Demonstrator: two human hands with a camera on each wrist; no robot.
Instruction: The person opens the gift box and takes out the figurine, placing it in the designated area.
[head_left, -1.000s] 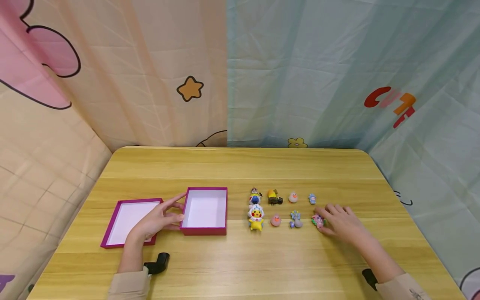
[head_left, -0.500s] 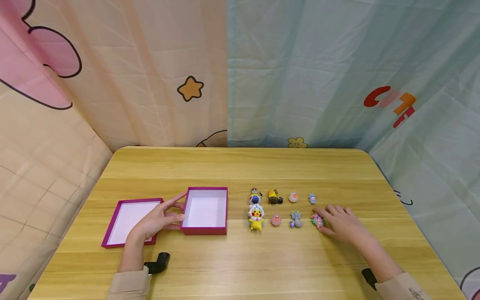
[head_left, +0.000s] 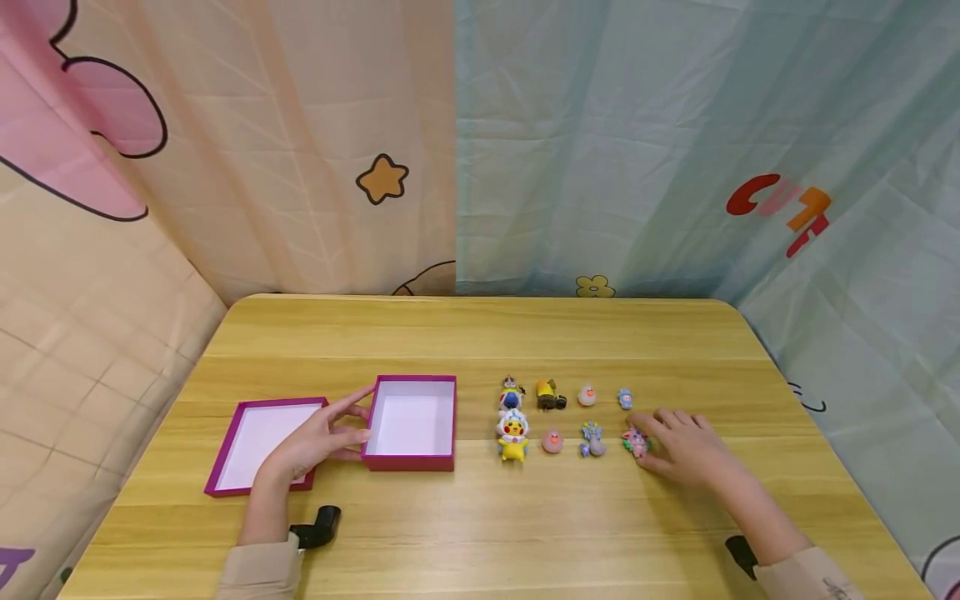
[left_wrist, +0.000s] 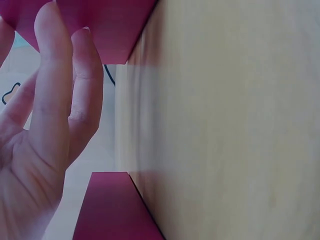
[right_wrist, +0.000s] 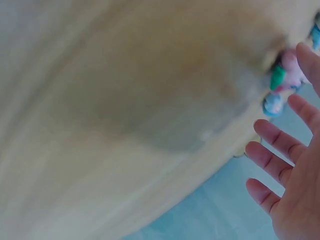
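Note:
My left hand (head_left: 318, 437) reaches over the shallow lid (head_left: 225, 454) and touches the left wall of a magenta box (head_left: 411, 463) with white inside. In the left wrist view its fairly straight fingers (left_wrist: 52, 95) meet the box's side (left_wrist: 112, 35). On the right, my right hand (head_left: 686, 446) rests at a small pink toy figure (head_left: 637, 442) with green parts, thumb and index finger on either side of it. The right wrist view shows that pink figure (right_wrist: 291, 67) between thumb and index tips, the other fingers (right_wrist: 267, 162) spread apart.
Several toys stand between box and right hand: a Pikachu figure (head_left: 513, 437), a crowned figure (head_left: 511, 392), a yellow-and-black toy (head_left: 550, 395), a white duck (head_left: 587, 396), a pink duck (head_left: 552, 442), a grey-blue figure (head_left: 592, 442) and a small blue figure (head_left: 626, 398). Curtains surround the wooden table (head_left: 480, 533).

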